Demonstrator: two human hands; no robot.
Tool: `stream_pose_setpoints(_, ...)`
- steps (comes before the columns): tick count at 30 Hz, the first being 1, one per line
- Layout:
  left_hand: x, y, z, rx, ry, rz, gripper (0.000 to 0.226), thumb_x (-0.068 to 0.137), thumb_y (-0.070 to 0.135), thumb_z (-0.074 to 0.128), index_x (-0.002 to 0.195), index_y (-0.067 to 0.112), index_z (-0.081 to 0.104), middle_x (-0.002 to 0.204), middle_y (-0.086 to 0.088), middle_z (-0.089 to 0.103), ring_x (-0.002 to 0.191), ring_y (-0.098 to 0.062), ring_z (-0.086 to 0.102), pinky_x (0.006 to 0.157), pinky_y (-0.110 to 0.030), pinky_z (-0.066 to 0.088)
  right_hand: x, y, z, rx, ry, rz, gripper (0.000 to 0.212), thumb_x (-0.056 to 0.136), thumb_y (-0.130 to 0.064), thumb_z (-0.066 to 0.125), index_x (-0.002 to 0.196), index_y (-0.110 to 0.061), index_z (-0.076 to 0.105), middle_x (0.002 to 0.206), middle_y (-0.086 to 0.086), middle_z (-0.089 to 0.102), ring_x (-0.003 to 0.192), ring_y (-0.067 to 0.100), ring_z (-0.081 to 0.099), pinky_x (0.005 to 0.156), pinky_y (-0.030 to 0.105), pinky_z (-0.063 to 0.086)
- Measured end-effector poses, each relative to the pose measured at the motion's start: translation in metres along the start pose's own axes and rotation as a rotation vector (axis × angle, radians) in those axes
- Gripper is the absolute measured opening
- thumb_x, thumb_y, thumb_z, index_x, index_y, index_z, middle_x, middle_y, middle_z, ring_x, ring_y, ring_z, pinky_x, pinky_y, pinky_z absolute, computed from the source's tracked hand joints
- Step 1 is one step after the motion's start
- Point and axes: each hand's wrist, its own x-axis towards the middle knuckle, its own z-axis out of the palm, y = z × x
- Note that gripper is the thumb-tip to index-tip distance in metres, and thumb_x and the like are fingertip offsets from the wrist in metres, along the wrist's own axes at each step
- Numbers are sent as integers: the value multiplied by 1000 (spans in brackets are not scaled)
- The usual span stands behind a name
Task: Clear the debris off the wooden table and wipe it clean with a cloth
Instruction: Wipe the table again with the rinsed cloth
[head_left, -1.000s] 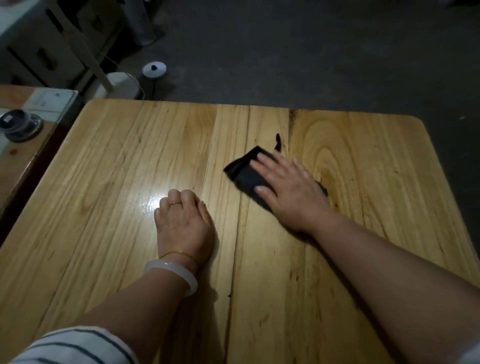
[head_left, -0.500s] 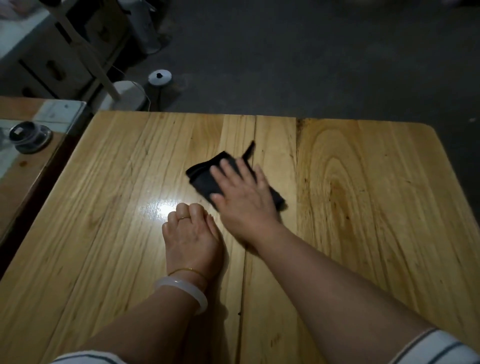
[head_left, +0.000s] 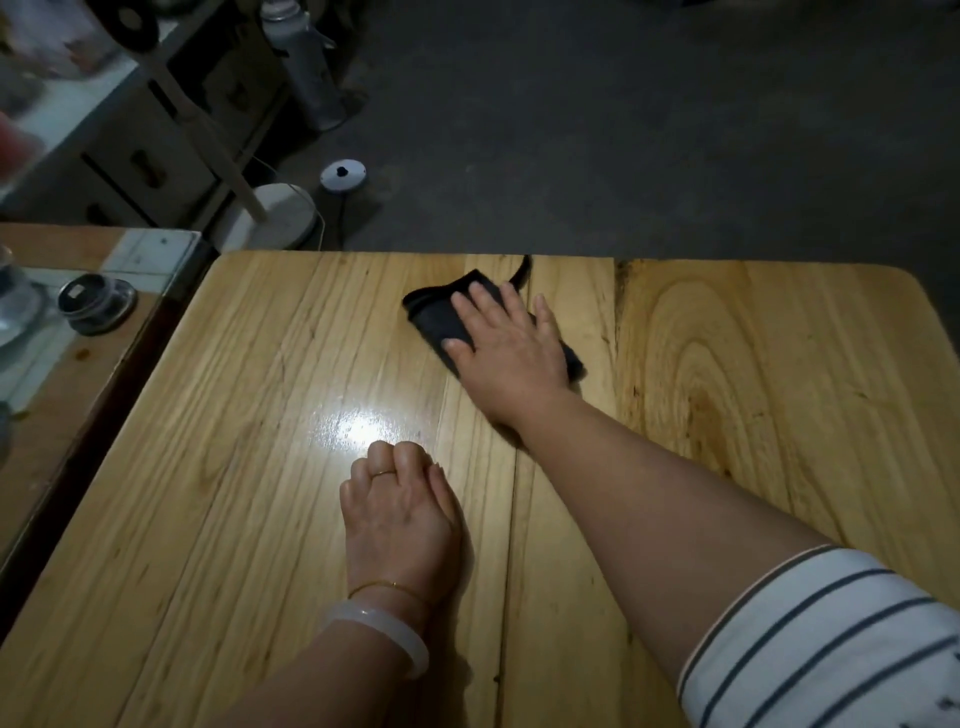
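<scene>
We see the right hand (head_left: 506, 358) laid flat on the dark cloth (head_left: 434, 317), fingers straight and a little spread, palm pressing the fabric onto the wooden table (head_left: 234, 467). The cloth lies close to the table's far edge, roughly midway across its width, and most of it sits under that hand. A folded part shows beyond the thumb and forefinger on the left, a corner sticks out from under the heel of the hand on the right, and a thin dark strip of it reaches towards the far edge by the seam between two boards. The right forearm crosses the table from the lower right, with a striped sleeve (head_left: 831, 639) pushed up above the elbow. Our view of the left hand (head_left: 402, 512) shows it nearer to us and well apart from the cloth, fingers curled under into a loose fist that rests on the wood just beside a bright patch of reflected light. It wears a ring (head_left: 384, 472), and a pale bangle (head_left: 379, 631) circles the wrist. Left of the table stands a lower glass-topped side table (head_left: 156, 249) with a small dark jar (head_left: 96, 304) on it. On the grey floor beyond we make out a small white disc (head_left: 343, 175).
</scene>
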Motion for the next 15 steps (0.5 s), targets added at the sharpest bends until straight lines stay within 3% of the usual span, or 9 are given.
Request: stream_pose_setpoints(15,0,-1,0,-20,-28,-12,20,86,31,32,83,18,46,86,-2,44,79,-14,30,73,-36,34,-35,145,-28,-30,93,426,60,103,-53,12,157,-29,-2,165,-9,-8,151,16,-10,122,45,-6)
